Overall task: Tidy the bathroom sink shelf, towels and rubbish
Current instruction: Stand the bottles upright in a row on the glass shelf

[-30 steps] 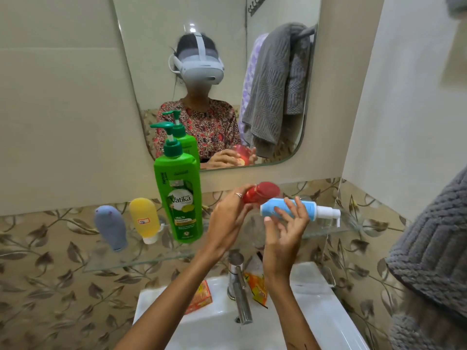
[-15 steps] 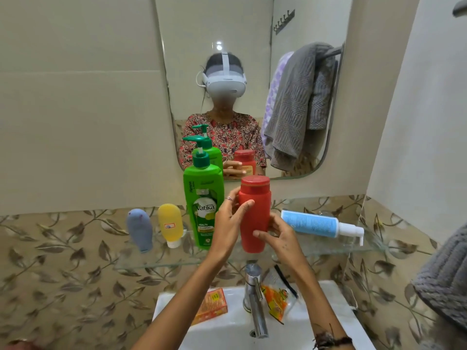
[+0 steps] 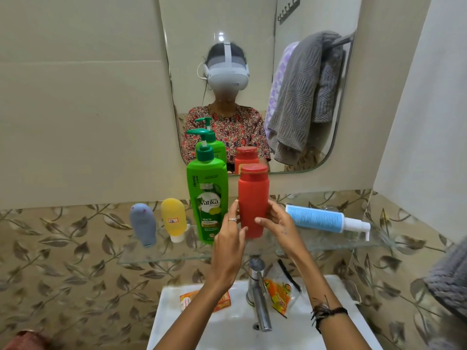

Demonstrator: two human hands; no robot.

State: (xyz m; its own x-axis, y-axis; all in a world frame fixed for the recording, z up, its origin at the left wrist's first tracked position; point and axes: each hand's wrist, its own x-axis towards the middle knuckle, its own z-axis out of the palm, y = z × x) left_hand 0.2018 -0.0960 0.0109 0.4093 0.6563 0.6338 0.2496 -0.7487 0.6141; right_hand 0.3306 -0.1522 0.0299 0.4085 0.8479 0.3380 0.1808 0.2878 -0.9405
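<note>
A red bottle (image 3: 253,195) stands upright on the glass shelf (image 3: 328,245), just right of a tall green pump shampoo bottle (image 3: 207,198). My left hand (image 3: 228,243) touches its left side with fingers stretched up. My right hand (image 3: 279,226) curls around its lower right front. A blue pump bottle (image 3: 316,218) lies on its side on the shelf to the right. A yellow tube (image 3: 173,218) and a grey-blue tube (image 3: 142,224) stand cap-down at the left. An orange wrapper (image 3: 279,291) and an orange soap box (image 3: 188,300) lie on the white sink (image 3: 227,329).
A steel tap (image 3: 257,294) rises at the sink's back, under my hands. A grey towel (image 3: 449,279) hangs at the right edge. The mirror (image 3: 252,34) above the shelf reflects a grey and a purple towel on a rail.
The red bottle went from tilted in my left hand to upright beside the green bottle. My right hand left the blue bottle and came to the red one. The view came closer.
</note>
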